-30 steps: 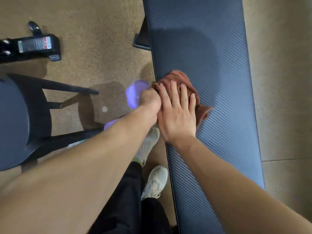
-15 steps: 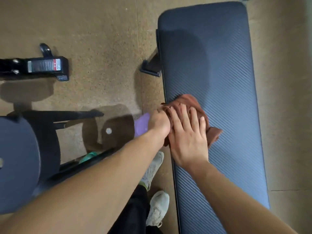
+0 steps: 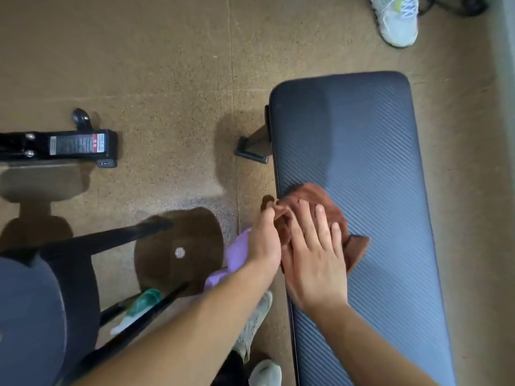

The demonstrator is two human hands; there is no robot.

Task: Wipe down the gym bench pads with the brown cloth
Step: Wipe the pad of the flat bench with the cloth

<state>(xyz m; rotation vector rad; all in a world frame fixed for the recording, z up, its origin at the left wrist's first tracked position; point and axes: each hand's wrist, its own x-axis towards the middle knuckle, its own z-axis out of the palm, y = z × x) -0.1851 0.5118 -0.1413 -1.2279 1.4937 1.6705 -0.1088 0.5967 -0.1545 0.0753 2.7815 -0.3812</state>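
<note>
**View has tipped up: pad's far end now in shot, cloth crept toward it**

Head view:
- Since a second ago the camera has swung up. The pad's (image 3: 376, 162) rounded far end and a shoe (image 3: 397, 20) beyond it now show. Hands and cloth (image 3: 312, 197) look slightly nearer the leg (image 3: 255, 147) than before.
- Cloth position: bunched on the pad's left edge, roughly mid-length, a corner trailing right.
- Right hand (image 3: 315, 257): flat on the cloth, fingers straight and slightly spread, pressing down.
- Left hand (image 3: 263, 240): at the pad's edge, fingers curled round the cloth's left fold. A purple item (image 3: 237, 252) shows under it; can't tell if it's held.

Doing the step well (judgement):
- Keep the palm flat with even pressure.
- Run long strokes along the ribbing, overlapping.
- Spread the cloth out, since bunched it covers little.
- Most of the pad to the right and at the far end looks unwiped.

Pad look: dark blue-grey with fine diagonal ribs and rounded corners. No visible stains, and I can't tell any wet streaks.
</note>
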